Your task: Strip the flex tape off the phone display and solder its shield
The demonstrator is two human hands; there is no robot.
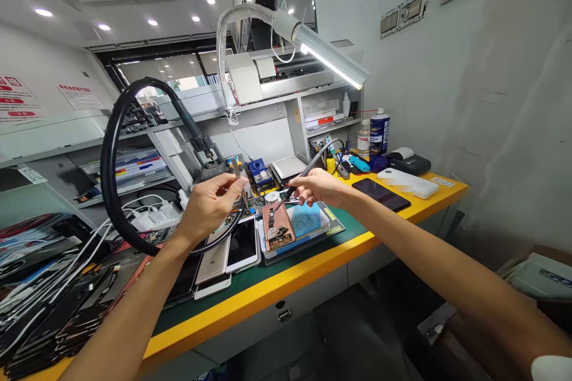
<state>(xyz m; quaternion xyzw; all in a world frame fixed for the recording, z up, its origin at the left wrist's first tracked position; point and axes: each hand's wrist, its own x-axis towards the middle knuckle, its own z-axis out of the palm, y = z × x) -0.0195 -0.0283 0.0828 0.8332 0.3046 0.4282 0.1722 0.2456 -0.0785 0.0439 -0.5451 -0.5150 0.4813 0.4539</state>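
My left hand (209, 203) is closed in a pinch on metal tweezers (238, 174) that stick up from its fingers. My right hand (318, 187) is wrapped round a dark soldering iron (308, 168) whose tip points down-left at an opened copper-coloured phone (277, 226). That phone lies on a work mat (333, 227) with a blue cloth (306, 219) next to it. The two hands are a short way apart above the phone.
Several phones (241, 244) lie left of the mat on the green bench with a yellow edge (286, 283). A thick black hose (109, 166) loops at the left over piles of cables. A lamp (333, 59) hangs overhead. Bottles (379, 131), a dark tablet (379, 193) and white boxes stand at the right.
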